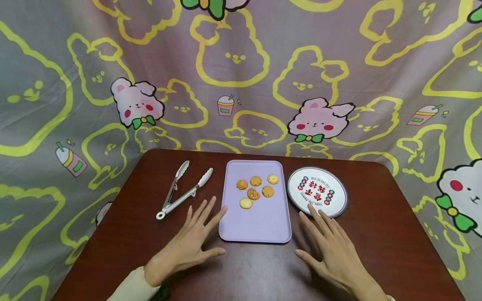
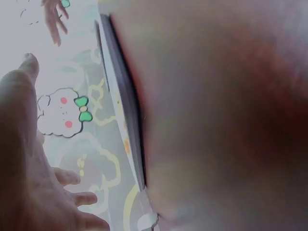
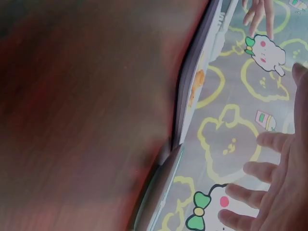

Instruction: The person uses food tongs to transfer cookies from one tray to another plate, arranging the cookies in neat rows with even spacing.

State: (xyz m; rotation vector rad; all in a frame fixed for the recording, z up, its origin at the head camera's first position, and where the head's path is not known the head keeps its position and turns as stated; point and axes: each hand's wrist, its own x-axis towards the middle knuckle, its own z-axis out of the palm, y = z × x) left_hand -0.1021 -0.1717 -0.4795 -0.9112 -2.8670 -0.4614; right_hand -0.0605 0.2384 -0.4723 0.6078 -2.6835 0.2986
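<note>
Several cookies lie on the upper half of a lilac tray (image 1: 256, 225), among them a pretzel-shaped cookie (image 1: 253, 194), a swirled cookie (image 1: 242, 184) and a plain round cookie (image 1: 246, 203). My left hand (image 1: 190, 240), fingers spread and holding nothing, is over the table just left of the tray's near corner. My right hand (image 1: 333, 251) is also spread and free of any object, below the white plate (image 1: 301, 200) with red lettering; its fingertips overlap the plate's near rim in the head view. Metal tongs (image 1: 177, 205) with white tips lie with arms apart left of the tray.
The dark brown wooden table (image 1: 256, 274) has its back edge against a grey curtain (image 1: 248, 121) with yellow bear outlines and pink animal faces. Both wrist views see the tray (image 2: 126, 91) edge-on at table height.
</note>
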